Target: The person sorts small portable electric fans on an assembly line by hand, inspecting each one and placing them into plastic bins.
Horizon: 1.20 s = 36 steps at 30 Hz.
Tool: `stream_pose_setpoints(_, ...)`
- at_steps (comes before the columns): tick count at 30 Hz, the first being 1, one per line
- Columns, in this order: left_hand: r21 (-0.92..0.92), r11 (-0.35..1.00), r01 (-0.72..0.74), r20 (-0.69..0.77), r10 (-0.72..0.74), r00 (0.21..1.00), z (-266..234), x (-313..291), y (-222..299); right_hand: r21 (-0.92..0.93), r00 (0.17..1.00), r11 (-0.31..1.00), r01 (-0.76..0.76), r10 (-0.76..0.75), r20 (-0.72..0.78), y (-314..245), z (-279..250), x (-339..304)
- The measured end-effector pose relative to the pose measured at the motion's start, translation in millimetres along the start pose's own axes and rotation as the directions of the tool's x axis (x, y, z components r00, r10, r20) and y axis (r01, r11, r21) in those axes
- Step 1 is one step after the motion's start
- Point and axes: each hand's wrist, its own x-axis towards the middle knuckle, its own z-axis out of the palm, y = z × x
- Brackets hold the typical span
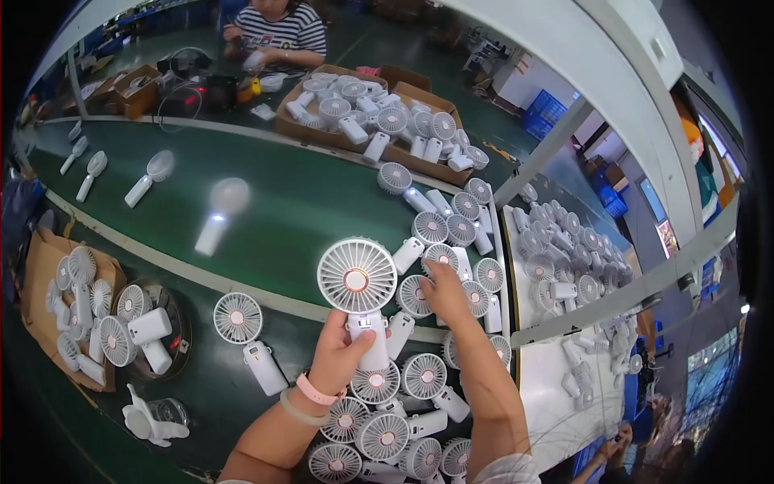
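A white handheld fan (pixel 355 278) with a round grille and a copper-coloured ring stands upright in my left hand (pixel 340 353), which is closed round its handle with the thumb on the front. My right hand (pixel 448 297) hovers over the pile of white fans (pixel 431 227) at the right end of the green belt. Its thumb and fingers are apart, close to a fan grille (pixel 414 295); whether they touch it I cannot make out. More fans (pixel 382 436) lie loosely heaped below my hands, between my forearms. A single fan (pixel 239 319) lies to the left of my left hand.
Several fans, two with blurred heads (pixel 229 196), lie along the green belt (pixel 294 214). Cardboard boxes of fans stand beyond it (pixel 278 121) and at left (pixel 32 278). A white side table (pixel 556 419) holds more fans. Metal frame bars (pixel 548 149) cross at right. A person in stripes (pixel 282 36) sits opposite.
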Motion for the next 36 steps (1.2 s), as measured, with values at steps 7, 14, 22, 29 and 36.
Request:
stream_pose_setpoints(7,0.022,0.995,-0.092,-0.082,0.094,0.992,-3.3,-2.1,12.5,-0.673,0.997,0.739,-0.016,0.066,0.049,-76.7,61.4,6.8)
stream_pose_setpoints(14,-0.080,0.981,-0.177,0.015,0.178,0.984,-5.0,-15.3,29.5,0.577,0.913,0.797,0.177,-0.352,0.206,-118.7,63.4,-2.1)
stream_pose_setpoints(22,-0.045,0.976,-0.212,0.018,0.213,0.977,2.0,-15.4,37.1,-0.505,0.989,0.852,-0.136,0.147,-0.018,-74.4,66.2,56.7)
stream_pose_setpoints(29,-0.136,0.965,-0.226,-0.061,0.220,0.974,-2.8,-21.1,34.6,-0.439,0.993,0.891,-0.115,0.101,-0.054,-75.7,72.7,53.3)
stream_pose_setpoints(36,-0.102,0.970,-0.221,-0.143,0.205,0.968,-0.9,-12.4,32.2,-0.585,0.995,0.807,-0.079,0.104,0.009,-54.9,69.5,71.7)
